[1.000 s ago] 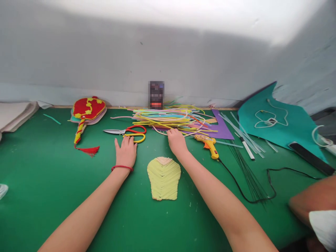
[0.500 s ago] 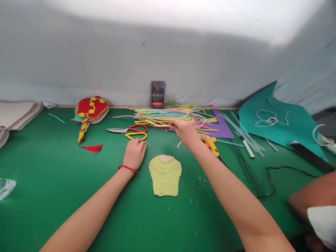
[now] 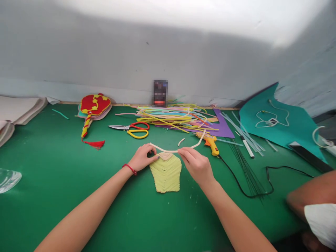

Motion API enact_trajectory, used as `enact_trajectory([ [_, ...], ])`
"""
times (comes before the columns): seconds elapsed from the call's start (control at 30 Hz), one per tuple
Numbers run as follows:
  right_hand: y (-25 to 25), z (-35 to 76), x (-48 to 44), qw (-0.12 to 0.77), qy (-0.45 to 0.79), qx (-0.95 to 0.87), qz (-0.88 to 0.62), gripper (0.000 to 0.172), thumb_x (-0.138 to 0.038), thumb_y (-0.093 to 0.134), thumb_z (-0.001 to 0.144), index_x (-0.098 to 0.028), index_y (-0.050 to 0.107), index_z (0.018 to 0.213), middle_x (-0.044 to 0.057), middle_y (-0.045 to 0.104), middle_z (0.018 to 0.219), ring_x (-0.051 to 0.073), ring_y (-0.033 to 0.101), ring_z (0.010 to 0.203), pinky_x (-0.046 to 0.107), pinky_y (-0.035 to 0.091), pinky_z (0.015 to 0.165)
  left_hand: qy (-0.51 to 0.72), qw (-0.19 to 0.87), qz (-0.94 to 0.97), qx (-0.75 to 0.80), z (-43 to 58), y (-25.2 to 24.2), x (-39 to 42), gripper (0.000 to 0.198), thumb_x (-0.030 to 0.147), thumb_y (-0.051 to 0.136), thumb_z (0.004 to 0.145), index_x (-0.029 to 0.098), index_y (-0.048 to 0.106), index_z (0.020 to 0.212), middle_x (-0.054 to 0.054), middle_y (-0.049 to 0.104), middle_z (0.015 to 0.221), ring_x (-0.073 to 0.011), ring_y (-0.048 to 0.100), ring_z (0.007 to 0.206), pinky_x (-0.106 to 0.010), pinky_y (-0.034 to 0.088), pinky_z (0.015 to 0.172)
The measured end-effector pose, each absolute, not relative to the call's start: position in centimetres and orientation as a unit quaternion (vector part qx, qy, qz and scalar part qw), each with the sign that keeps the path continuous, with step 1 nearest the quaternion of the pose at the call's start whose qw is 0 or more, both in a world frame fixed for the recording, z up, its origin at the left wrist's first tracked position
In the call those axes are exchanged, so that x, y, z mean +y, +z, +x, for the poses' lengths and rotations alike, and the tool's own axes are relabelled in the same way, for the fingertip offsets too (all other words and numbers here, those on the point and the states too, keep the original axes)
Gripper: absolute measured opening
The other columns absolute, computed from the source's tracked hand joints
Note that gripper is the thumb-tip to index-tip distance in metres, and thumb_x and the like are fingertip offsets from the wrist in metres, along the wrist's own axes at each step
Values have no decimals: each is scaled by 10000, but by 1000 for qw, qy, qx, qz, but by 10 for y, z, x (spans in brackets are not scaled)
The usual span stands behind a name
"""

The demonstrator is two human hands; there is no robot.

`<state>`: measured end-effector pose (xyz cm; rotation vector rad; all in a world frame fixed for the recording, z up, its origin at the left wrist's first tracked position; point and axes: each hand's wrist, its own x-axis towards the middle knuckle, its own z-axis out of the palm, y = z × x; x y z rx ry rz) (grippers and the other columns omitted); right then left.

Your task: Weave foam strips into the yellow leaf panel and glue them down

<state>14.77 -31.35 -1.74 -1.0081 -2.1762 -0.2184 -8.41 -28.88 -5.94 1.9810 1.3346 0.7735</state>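
A cream pipe cleaner (image 3: 170, 151) spans between my hands, just above the top edge of a yellow-green piece (image 3: 165, 175) with a peach tip. My right hand (image 3: 196, 163) pinches the strip near its middle, and its bent end rises to the right. At the strip's other end is my left hand (image 3: 144, 156), closed, thumb beside the top left of the piece; whether it grips the strip or the piece's edge is hard to make out. Scissors (image 3: 131, 129) with red and yellow handles lie beyond my left hand. A short cream offcut (image 3: 181, 141) lies beyond the strip.
Behind are a pipe cleaner pile (image 3: 168, 117) and a phone (image 3: 160, 92). A glue gun (image 3: 212, 142), wires, a marker (image 3: 248, 147) and teal sheet (image 3: 283, 122) lie right. At left is a red fan (image 3: 95, 104). Another person's arm (image 3: 312, 192) shows at right.
My right hand has come back from the pile with a cream pipe cleaner. My left hand has moved from beside the scissors to the strip's left end and the piece's top edge.
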Motion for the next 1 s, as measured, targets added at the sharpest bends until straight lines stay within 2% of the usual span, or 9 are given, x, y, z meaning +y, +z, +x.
enact_trajectory([
  [0.1, -31, 156, -315, 351, -14, -838, -419, 148, -156, 469, 875, -192, 612, 883, 33, 674, 835, 118, 629, 754, 203, 487, 661, 369, 455, 659, 472, -84, -61, -286, 206, 368, 557, 767, 181, 471, 759, -40, 617, 915, -160, 563, 835, -285, 428, 733],
  [0.23, -37, 158, -311, 361, 79, -812, -453, 133, -210, 470, 881, -210, 598, 843, 16, 660, 819, 107, 610, 707, 198, 468, 617, 376, 586, 532, 481, -85, -60, -285, 326, 445, 594, 732, 184, 436, 847, 19, 611, 682, -131, 575, 631, -229, 399, 563],
  [0.37, -39, 153, -311, 342, 123, -811, -457, 160, -239, 451, 889, -212, 593, 819, 22, 652, 818, 117, 606, 723, 201, 450, 602, 348, 663, 480, 457, -88, -55, -285, 529, 407, 681, 674, 166, 452, 1085, -31, 678, 797, -166, 626, 728, -257, 439, 640],
  [0.67, -45, 158, -312, 248, 102, -832, -485, 161, -216, 465, 875, -202, 581, 764, 4, 637, 774, 106, 593, 666, 191, 408, 593, 321, 673, 481, 461, -88, -49, -282, 558, 338, 728, 629, 126, 520, 1101, -76, 701, 893, -202, 633, 837, -297, 457, 746],
  [0.8, -44, 160, -311, 226, 86, -838, -488, 185, -215, 449, 879, -200, 585, 754, 6, 636, 761, 100, 591, 642, 185, 393, 566, 312, 663, 483, 480, -87, -48, -281, 556, 371, 720, 632, 125, 534, 1094, -82, 705, 905, -208, 631, 856, -298, 456, 758],
  [1.0, -44, 157, -316, 197, 73, -844, -493, 174, -220, 460, 873, -203, 580, 748, -4, 616, 732, 96, 563, 573, 194, 375, 508, 322, 627, 493, 510, -84, -53, -282, 544, 445, 705, 626, 124, 570, 1043, -73, 711, 818, -214, 639, 813, -298, 469, 718],
])
